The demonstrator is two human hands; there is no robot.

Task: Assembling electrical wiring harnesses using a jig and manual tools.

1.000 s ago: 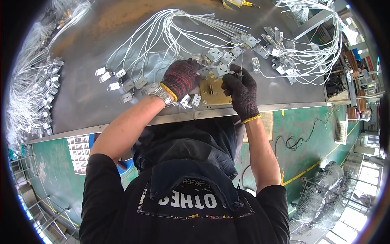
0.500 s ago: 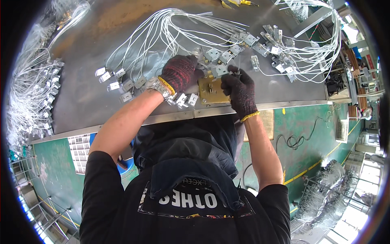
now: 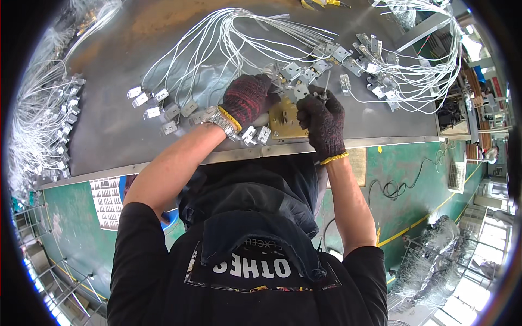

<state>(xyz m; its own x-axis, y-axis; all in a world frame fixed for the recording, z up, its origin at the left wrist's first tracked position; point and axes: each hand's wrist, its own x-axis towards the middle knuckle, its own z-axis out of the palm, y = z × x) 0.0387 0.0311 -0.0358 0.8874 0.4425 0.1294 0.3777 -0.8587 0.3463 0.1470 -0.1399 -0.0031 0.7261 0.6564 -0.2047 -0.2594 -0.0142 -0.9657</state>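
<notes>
The right hand's grip was curled around a thin pale rod, held above the right edge of the brass-coloured plate on the tabletop. The left hand was placed left of the plate; whether anything was gripped there could not be told, its fingertips being hidden. White cables could be snagged and metal brackets dragged, both being crowded near the gloves.

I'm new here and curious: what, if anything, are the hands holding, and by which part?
The right hand appears to hold a thin, pale rod-like piece by its near end. Whether the left hand holds anything cannot be told.
</notes>
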